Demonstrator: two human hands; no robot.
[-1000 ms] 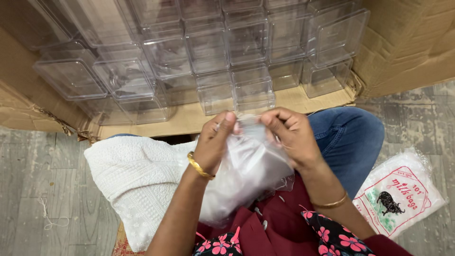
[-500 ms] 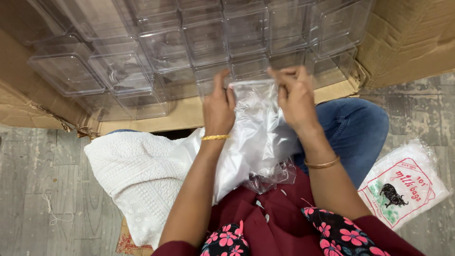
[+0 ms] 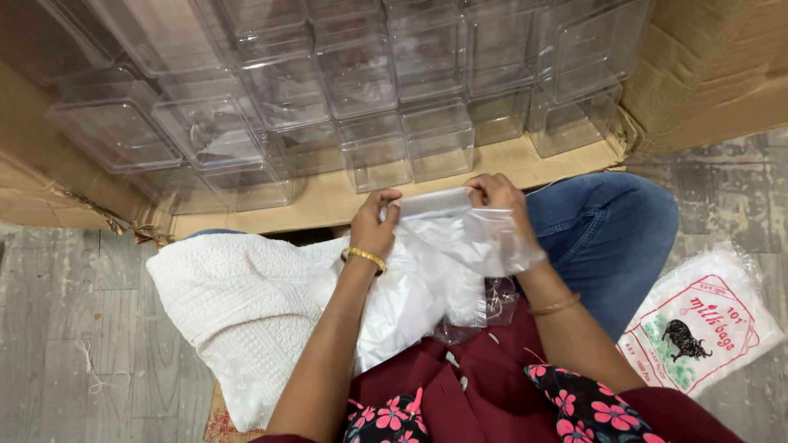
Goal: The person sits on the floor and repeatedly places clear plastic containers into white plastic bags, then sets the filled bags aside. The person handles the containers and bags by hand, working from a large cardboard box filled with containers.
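My left hand [image 3: 374, 231] and my right hand [image 3: 499, 197] pinch the two top corners of a clear plastic bag [image 3: 447, 246], holding its mouth stretched flat between them. The bag hangs down over my lap, with more crumpled clear plastic bunched beneath it. A gold bangle sits on each wrist. Just beyond my hands stand rows of clear plastic boxes [image 3: 373, 152] inside an opened cardboard carton [image 3: 328, 201].
A white textured cloth [image 3: 238, 303] covers my left knee. My right knee in blue jeans [image 3: 607, 238] is beside the carton. A printed packet of plastic bags [image 3: 698, 328] lies on the grey wooden floor [image 3: 66, 328] at my right.
My hands rose with the bag toward the boxes, then dropped back a little, and have moved apart, pulling the bag's top edge taut.
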